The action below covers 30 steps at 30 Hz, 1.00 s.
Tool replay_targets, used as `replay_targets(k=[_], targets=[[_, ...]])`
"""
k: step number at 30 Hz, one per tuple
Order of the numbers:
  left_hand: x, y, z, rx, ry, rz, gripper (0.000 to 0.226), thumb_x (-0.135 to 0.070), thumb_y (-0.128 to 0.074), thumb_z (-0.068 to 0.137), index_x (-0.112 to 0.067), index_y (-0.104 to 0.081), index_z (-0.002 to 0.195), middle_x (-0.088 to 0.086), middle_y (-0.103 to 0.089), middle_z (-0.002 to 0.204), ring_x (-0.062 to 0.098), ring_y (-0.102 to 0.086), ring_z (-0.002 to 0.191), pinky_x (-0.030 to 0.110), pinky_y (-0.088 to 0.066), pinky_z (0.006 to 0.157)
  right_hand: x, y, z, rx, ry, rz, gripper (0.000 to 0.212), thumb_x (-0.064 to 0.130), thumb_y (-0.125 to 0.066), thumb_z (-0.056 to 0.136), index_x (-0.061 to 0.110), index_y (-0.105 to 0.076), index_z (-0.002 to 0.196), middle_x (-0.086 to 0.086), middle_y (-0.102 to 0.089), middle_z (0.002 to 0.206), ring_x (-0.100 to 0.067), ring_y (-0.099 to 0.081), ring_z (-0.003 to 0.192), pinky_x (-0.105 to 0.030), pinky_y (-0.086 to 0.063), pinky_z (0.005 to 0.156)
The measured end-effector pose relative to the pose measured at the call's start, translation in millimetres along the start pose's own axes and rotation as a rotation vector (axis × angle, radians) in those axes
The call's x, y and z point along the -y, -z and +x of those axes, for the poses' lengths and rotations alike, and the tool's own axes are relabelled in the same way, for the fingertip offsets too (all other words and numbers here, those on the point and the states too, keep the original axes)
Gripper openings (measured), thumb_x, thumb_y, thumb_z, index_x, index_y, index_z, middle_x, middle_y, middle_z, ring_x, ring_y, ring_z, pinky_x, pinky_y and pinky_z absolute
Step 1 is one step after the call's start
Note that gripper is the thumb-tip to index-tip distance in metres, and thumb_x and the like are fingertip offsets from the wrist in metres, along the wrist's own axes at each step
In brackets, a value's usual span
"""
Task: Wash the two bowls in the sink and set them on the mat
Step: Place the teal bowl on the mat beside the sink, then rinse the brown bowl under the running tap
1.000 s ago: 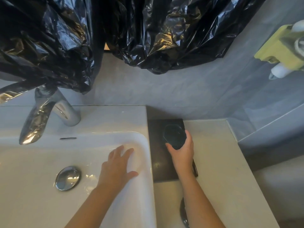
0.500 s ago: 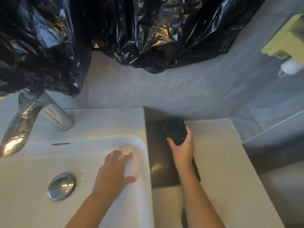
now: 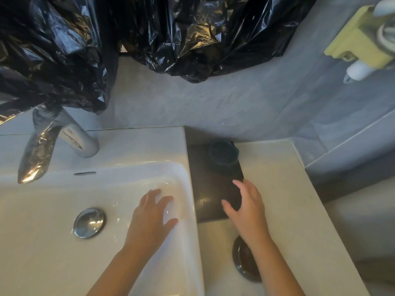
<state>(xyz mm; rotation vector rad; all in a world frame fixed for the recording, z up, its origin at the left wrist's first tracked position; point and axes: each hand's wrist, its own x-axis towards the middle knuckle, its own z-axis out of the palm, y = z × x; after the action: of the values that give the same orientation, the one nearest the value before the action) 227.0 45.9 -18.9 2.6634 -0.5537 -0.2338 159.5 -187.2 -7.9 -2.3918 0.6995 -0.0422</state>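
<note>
While one dark bowl (image 3: 223, 155) stands at the far end of the mat (image 3: 210, 195), the task is judged half done.
Right hand (image 3: 245, 208): fingers loosely spread, holding nothing, over the mat's near right edge, apart from the bowl.
Left hand (image 3: 149, 218): spread flat in the right corner of the sink (image 3: 42, 242); faint glints beneath suggest a clear second bowl, uncertain.
Dish (image 3: 245, 263): dark, near, partly under the right forearm.
Room: the mat's near half is bare; the sink rim lies between.

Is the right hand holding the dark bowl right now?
No, the right hand hovers open over the mat, apart from the dark bowl.
</note>
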Motion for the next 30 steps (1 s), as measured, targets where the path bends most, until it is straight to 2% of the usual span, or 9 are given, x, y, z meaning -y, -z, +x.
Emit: replay_targets(k=[2, 4, 7, 9, 13, 17, 24, 27, 30], targets=[[-2.7, 2.9, -21.9, -0.007, 0.003, -0.071, 0.049, -0.032, -0.081, 0.073, -0.024, -0.064, 0.118, 0.005, -0.052, 0.135, 0.029, -0.050, 0.125, 0.042, -0.048, 0.094, -10.4, 10.8, -29.8, 0.137, -0.066, -0.241, 0.072, 0.053, -0.065, 0.086, 0.035, -0.033, 0.148, -0.002, -0.024, 0.162, -0.026, -0.019, 0.149, -0.053, -0.024, 0.119], [-2.5, 6.4, -45.6, 0.009, 0.041, -0.133, 0.045, -0.032, -0.078, 0.077, -0.027, -0.062, 0.119, 0.000, -0.048, 0.139, 0.024, -0.045, 0.129, 0.039, -0.042, 0.101, -19.2, 16.5, -58.0, 0.262, -0.151, -0.354, 0.084, 0.061, -0.064, 0.082, 0.041, -0.021, 0.151, -0.001, -0.009, 0.166, -0.031, -0.004, 0.152, -0.060, -0.013, 0.119], [0.6, 10.8, -75.2, 0.031, 0.064, -0.162, 0.041, -0.032, -0.074, 0.081, -0.030, -0.061, 0.120, -0.003, -0.045, 0.141, 0.018, -0.041, 0.131, 0.032, -0.037, 0.104, -28.0, 17.8, -90.9, 0.361, -0.246, -0.366, 0.096, 0.058, -0.069, 0.079, 0.043, -0.011, 0.153, -0.001, 0.004, 0.166, -0.034, 0.005, 0.152, -0.062, -0.013, 0.117], [2.4, 13.5, -86.0, 0.037, 0.061, -0.180, 0.039, -0.028, -0.074, 0.081, -0.028, -0.062, 0.119, -0.003, -0.046, 0.140, 0.019, -0.041, 0.131, 0.032, -0.037, 0.105, -35.1, 11.9, -102.1, 0.368, -0.246, -0.351, 0.097, 0.051, -0.073, 0.077, 0.042, -0.012, 0.153, -0.002, 0.005, 0.165, -0.035, 0.004, 0.151, -0.058, -0.023, 0.117], [4.4, 17.1, -101.6, 0.070, 0.078, -0.178, 0.039, -0.029, -0.071, 0.083, -0.031, -0.060, 0.120, -0.005, -0.043, 0.141, 0.017, -0.039, 0.132, 0.032, -0.037, 0.104, -44.1, -0.3, -109.8, 0.277, -0.196, -0.361, 0.099, 0.040, -0.075, 0.076, 0.040, -0.014, 0.153, -0.004, 0.003, 0.164, -0.035, -0.004, 0.149, -0.048, -0.040, 0.109], [8.5, 14.9, -109.7, 0.089, 0.085, -0.190, 0.038, -0.026, -0.072, 0.083, -0.029, -0.061, 0.120, -0.004, -0.043, 0.140, 0.018, -0.039, 0.132, 0.029, -0.035, 0.103, -46.1, -7.8, -107.2, 0.240, -0.197, -0.397, 0.101, 0.038, -0.075, 0.076, 0.040, -0.010, 0.154, -0.005, 0.001, 0.162, -0.036, -0.008, 0.146, -0.048, -0.043, 0.107], [15.0, 15.6, -117.8, 0.122, 0.085, -0.202, 0.036, -0.026, -0.070, 0.085, -0.028, -0.061, 0.120, -0.004, -0.042, 0.141, 0.016, -0.037, 0.132, 0.026, -0.032, 0.104, -33.3, -2.1, -100.1, 0.182, -0.240, -0.329, 0.087, 0.033, -0.076, 0.072, 0.039, -0.028, 0.144, -0.002, -0.018, 0.150, -0.030, -0.025, 0.131, -0.044, -0.045, 0.096], [16.2, 25.9, -118.8, 0.133, 0.093, -0.238, 0.035, -0.028, -0.068, 0.085, -0.032, -0.059, 0.119, -0.011, -0.041, 0.138, 0.011, -0.039, 0.129, 0.022, -0.034, 0.099, -15.6, 14.1, -99.7, 0.167, -0.192, -0.330, 0.089, 0.036, -0.079, 0.071, 0.038, -0.029, 0.144, -0.003, -0.020, 0.149, -0.031, -0.027, 0.130, -0.044, -0.047, 0.094], [12.9, 44.3, -117.4, 0.113, 0.077, -0.349, 0.031, -0.025, -0.070, 0.085, -0.038, -0.059, 0.111, -0.020, -0.045, 0.127, 0.002, -0.048, 0.116, 0.020, -0.035, 0.094, 17.4, 35.7, -105.3, 0.115, -0.078, -0.366, 0.091, 0.043, -0.080, 0.070, 0.041, -0.026, 0.144, -0.001, -0.019, 0.152, -0.029, -0.025, 0.133, -0.044, -0.049, 0.096]])
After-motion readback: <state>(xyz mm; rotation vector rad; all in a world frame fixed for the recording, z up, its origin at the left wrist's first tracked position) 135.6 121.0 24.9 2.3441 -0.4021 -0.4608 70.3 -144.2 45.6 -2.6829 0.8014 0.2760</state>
